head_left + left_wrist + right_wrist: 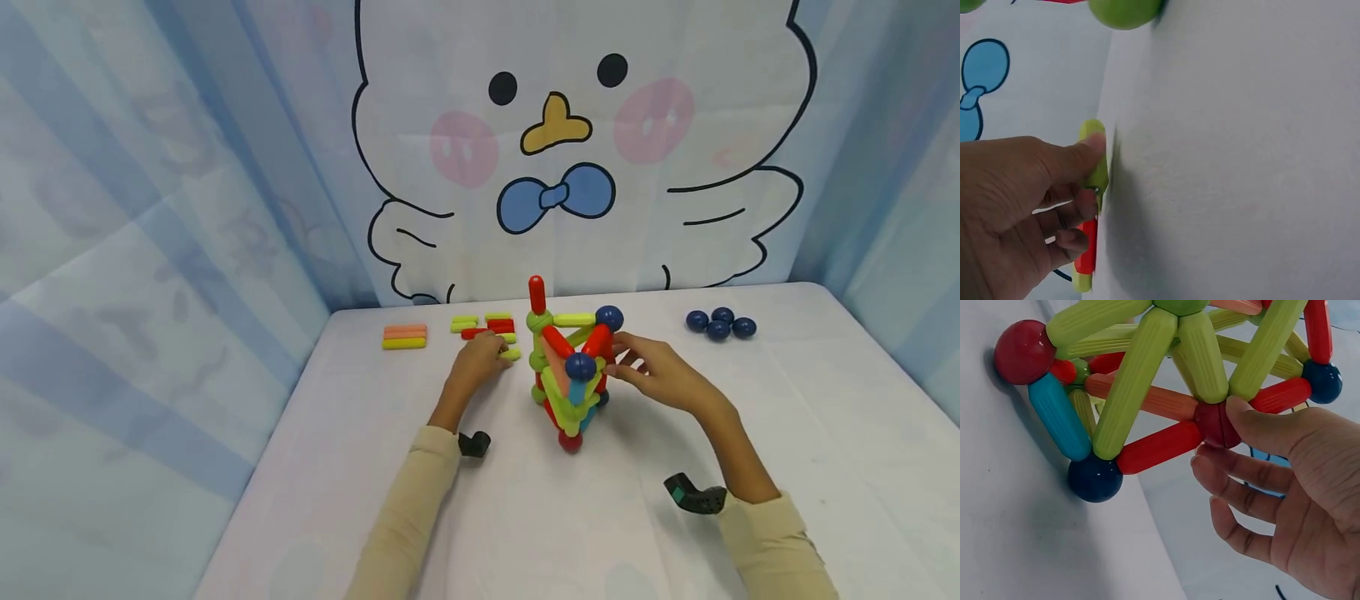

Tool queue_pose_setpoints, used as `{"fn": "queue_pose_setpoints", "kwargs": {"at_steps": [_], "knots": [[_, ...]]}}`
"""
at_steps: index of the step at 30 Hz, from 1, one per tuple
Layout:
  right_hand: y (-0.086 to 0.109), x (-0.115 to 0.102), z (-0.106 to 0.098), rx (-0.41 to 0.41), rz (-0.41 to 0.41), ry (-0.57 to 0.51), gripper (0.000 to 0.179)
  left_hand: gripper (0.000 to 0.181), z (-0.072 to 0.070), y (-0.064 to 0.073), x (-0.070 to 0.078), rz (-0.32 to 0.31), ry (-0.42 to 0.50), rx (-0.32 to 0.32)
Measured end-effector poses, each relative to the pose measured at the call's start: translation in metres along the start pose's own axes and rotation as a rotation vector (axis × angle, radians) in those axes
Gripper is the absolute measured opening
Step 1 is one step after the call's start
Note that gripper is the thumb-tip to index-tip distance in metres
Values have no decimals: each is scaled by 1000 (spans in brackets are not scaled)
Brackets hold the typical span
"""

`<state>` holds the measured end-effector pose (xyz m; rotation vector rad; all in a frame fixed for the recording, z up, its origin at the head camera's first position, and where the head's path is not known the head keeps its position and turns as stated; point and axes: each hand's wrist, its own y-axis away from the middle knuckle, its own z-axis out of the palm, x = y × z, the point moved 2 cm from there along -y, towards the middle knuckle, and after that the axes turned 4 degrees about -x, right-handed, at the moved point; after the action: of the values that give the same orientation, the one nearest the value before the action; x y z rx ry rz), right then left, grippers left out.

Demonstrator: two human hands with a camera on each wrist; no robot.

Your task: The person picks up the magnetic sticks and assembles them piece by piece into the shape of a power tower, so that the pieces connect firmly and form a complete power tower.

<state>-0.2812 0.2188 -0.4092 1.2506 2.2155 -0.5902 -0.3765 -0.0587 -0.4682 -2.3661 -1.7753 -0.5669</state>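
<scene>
A magnetic stick-and-ball structure (557,342) of lime, red, orange and blue rods stands on the table, one red rod pointing up from its top left. On its right side my right hand (662,375) holds a dark red ball (1213,428), thumb on one side and fingertips at the other. In the right wrist view, several rods meet that ball. Left of the structure, my left hand (480,362) pinches a lime rod (1102,172) between thumb and fingers, low at the tabletop. A red rod (1088,247) shows just beyond those fingers in the left wrist view.
Behind my left hand lie more lime rods (464,327) and red rods (501,326). Farther left are orange rods (405,332) with a yellow rod (404,342). Several dark blue balls (717,331) sit at the back right. A printed curtain (555,258) hangs behind the table.
</scene>
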Motion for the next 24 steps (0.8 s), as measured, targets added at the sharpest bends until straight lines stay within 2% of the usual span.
{"fn": "queue_pose_setpoints", "kwargs": {"at_steps": [2,5,9,13,16,18,21,24], "knots": [[-1,1,1,18,16,6,42,29,-3,3,-2,6,131,13],[-2,2,2,52,39,7,41,31,-13,8,-3,59,407,57],[-4,5,6,92,55,0,39,33,-34,22,6,193,784,143],[-5,7,9,84,49,1,37,30,-58,48,24,326,1052,297],[-5,6,9,71,43,-3,37,28,-72,70,41,466,1115,410],[-4,5,9,61,32,-13,37,26,-78,84,53,574,1106,438],[-3,5,6,52,21,-20,36,26,-82,100,72,672,1031,404],[-2,6,4,46,11,-23,39,28,-80,110,92,660,940,320]]}}
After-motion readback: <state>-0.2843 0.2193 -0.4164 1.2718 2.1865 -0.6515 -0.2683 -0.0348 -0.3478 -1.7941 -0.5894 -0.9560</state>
